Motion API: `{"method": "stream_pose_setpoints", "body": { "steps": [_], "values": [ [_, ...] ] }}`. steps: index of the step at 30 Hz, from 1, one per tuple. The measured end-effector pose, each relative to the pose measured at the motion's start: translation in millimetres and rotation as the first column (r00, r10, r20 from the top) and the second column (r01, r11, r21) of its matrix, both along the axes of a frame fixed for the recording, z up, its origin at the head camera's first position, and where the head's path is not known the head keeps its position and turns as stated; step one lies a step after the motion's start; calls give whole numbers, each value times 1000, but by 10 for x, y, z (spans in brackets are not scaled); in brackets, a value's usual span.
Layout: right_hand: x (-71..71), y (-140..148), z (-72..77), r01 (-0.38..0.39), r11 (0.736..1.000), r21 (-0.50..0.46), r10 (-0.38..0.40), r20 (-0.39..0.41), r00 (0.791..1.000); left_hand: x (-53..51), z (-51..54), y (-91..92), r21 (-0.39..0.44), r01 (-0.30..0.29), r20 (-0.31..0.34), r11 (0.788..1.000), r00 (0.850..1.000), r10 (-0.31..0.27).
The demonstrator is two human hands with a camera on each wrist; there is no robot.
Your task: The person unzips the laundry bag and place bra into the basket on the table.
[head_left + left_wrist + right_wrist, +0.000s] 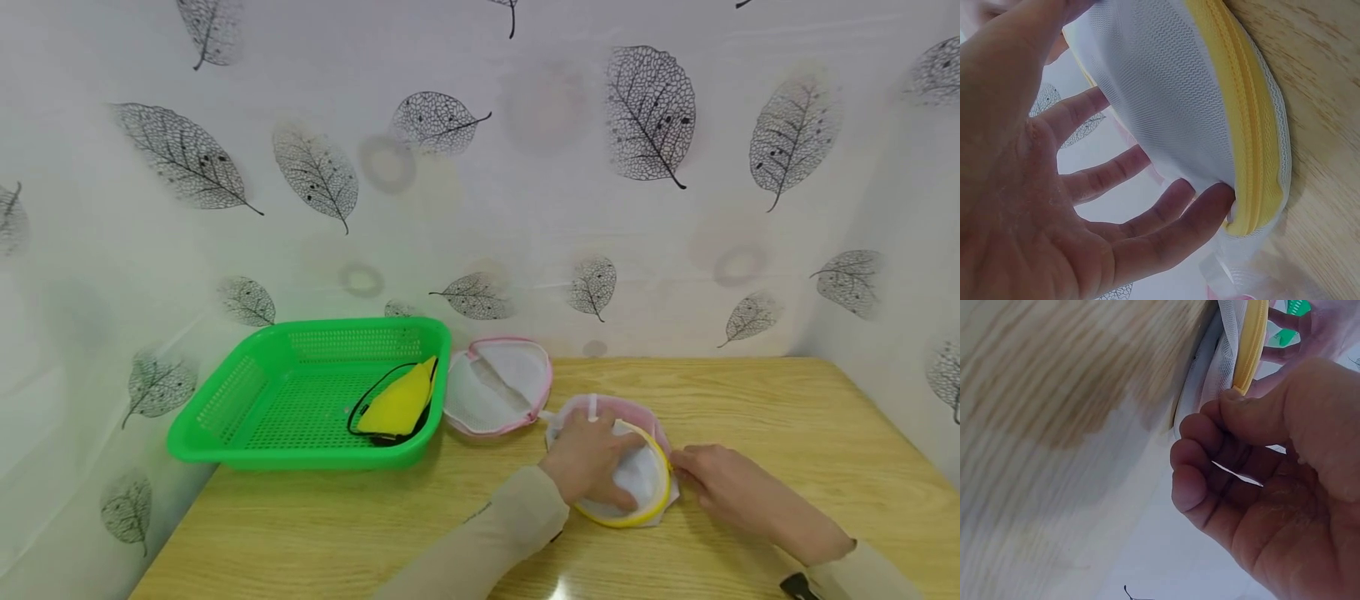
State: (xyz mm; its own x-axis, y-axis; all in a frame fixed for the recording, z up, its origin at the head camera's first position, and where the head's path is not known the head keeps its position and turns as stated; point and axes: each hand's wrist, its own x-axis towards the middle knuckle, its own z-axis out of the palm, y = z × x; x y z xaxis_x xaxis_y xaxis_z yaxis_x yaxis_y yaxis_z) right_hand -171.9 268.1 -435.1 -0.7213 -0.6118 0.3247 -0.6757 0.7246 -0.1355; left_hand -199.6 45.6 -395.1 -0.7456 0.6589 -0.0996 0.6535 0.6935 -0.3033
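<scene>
On wood-grain surface (787, 442), a likely-soft white-mesh bag's (641, 477) graspable yellow rim (1250, 137) is being pinched by right fingers (1200, 434), left fingers (1110, 178) spread.

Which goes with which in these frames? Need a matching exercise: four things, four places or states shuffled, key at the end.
Things
1. green basket
2. yellow item
3. left grip
4. right grip

Places and states
A. pinches at the edge of the yellow-rimmed mesh bag
B. perforated with many small holes
C. fingers spread, touching the yellow-rimmed mesh bag
D. lies inside the green basket, at its right end in the head view

Pairs: 1-B, 2-D, 3-C, 4-A
</scene>
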Motion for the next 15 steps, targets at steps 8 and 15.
{"method": "stream_pose_setpoints", "body": {
  "steps": [8,15],
  "values": [
    [-2,13,-18,-31,999,-9,31,-38,999,0,-7,-4,-2,7,-19,1000,1000,-7],
    [5,16,-36,-40,999,8,41,-55,998,3,-14,-2,11,12,-20,1000,1000,-12]
  ]
}}
